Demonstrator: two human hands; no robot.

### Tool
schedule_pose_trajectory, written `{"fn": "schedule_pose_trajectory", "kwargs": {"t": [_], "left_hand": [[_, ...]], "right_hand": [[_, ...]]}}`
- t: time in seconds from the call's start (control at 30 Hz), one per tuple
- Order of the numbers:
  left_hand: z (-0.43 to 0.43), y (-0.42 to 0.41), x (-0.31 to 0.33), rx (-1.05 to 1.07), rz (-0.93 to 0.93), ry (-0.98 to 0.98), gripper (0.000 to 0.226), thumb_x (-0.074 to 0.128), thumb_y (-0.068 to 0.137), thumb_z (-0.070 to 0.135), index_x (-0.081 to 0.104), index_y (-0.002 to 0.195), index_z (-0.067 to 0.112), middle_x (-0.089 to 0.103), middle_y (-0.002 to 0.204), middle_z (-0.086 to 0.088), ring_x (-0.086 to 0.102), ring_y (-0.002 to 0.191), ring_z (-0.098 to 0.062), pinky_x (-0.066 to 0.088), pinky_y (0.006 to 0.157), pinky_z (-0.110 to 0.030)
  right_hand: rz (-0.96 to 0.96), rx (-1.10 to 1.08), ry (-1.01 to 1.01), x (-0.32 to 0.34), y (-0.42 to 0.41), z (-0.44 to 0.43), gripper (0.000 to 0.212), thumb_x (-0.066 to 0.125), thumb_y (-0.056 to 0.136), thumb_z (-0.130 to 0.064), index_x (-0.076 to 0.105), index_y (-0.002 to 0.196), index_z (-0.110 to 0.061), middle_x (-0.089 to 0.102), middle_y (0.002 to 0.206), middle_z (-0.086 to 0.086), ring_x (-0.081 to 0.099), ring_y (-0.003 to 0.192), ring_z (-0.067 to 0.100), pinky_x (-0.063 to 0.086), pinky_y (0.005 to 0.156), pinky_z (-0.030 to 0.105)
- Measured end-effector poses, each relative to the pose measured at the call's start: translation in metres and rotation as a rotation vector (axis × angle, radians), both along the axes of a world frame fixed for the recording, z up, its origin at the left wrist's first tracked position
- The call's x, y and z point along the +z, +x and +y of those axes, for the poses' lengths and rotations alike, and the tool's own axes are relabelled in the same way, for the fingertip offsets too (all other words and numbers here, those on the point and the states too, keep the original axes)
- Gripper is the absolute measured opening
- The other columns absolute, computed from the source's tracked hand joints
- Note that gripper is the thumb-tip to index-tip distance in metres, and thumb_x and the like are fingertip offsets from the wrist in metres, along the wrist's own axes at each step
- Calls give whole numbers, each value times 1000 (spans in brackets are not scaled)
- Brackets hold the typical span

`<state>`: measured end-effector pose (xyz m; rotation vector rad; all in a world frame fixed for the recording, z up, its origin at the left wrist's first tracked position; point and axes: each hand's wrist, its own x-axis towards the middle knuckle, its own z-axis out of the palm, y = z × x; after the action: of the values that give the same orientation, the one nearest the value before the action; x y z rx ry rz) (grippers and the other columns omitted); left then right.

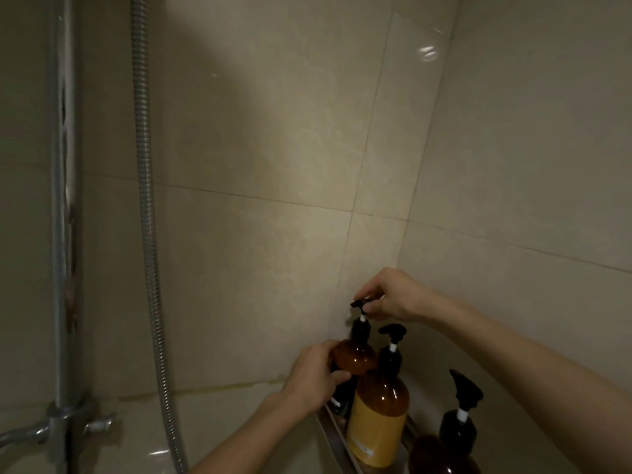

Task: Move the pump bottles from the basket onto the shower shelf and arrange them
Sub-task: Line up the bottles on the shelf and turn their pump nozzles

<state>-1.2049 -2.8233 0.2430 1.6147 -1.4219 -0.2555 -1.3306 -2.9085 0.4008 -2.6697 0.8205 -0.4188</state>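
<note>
Three amber pump bottles with black pumps stand on a metal corner shelf (330, 436) at the lower right. The rear bottle (355, 357) stands closest to the wall; my left hand (313, 378) wraps its body and my right hand (388, 299) pinches its black pump head. In front of it stands a yellow-labelled bottle (379, 415). The third bottle (448, 443) is nearest me at the bottom edge, partly cut off. The basket is out of view.
Beige tiled walls meet in a corner (403, 241) behind the shelf. A ribbed metal shower hose (148, 254) hangs at the left, beside a vertical chrome riser pipe (61, 234) with tap fittings (78, 425) at the lower left.
</note>
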Motion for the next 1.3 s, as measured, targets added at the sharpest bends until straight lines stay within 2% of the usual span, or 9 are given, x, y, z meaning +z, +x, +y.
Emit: {"fn": "schedule_pose_trajectory", "kwargs": {"t": [0.2,0.37,0.47,0.6,0.7,0.77,0.83,1.03,1.3], "left_hand": [[1,-3,2,9,-24,-16,32,73,71,39,62,101,32,58,76,18,53,67,5,36,57,-9],[-1,-6,-5,57,-20,-30,38,73,72,40,60,107,33,63,87,16,57,77,2,43,65,-15],[-1,-4,-6,54,-36,-17,41,71,74,41,58,112,34,63,94,19,57,81,5,47,69,-14],[5,-9,-2,144,-47,-37,38,64,81,39,49,116,32,58,111,9,55,103,-8,45,84,-23],[19,-24,-2,251,55,-202,39,57,87,33,47,125,32,54,111,11,54,94,0,47,79,-19],[29,-38,-7,183,94,-273,29,57,87,31,48,109,48,54,104,16,54,85,3,47,71,-16],[34,-51,-14,95,116,-227,31,60,82,39,43,103,55,50,105,23,53,89,5,50,75,-20],[29,-64,-24,27,142,-26,81,70,62,60,37,133,39,48,121,16,48,113,-5,42,95,-25],[25,-58,-20,39,130,-11,80,76,65,51,41,134,32,55,126,10,50,118,-10,43,101,-32]], "right_hand": [[-15,-5,-5,-2,1,0,23,63,84,-5,67,106,-8,69,92,10,68,71,14,57,64,22],[-11,-13,-12,-3,0,0,26,63,85,-9,66,111,-11,69,97,10,69,75,13,57,68,23],[36,-4,22,-4,-5,5,41,60,88,-16,52,127,-17,67,106,10,66,79,10,54,74,23],[53,7,0,3,-27,14,49,55,91,-28,38,137,-25,60,120,9,60,101,17,46,86,27],[36,0,-26,11,-44,25,42,54,90,-34,48,130,-22,62,113,6,64,86,12,52,78,27],[84,0,-7,14,-54,33,39,55,90,-32,51,127,-20,64,110,5,65,81,11,55,74,28],[137,13,26,14,-62,38,35,58,89,-27,55,124,-20,64,102,1,66,81,11,56,74,27],[101,0,-35,4,-65,44,29,62,87,-15,62,116,-18,63,75,-12,64,64,-1,56,69,23],[8,-43,-86,-8,-62,43,27,61,87,-20,63,114,-18,62,72,-12,59,54,-9,46,57,13]]}}
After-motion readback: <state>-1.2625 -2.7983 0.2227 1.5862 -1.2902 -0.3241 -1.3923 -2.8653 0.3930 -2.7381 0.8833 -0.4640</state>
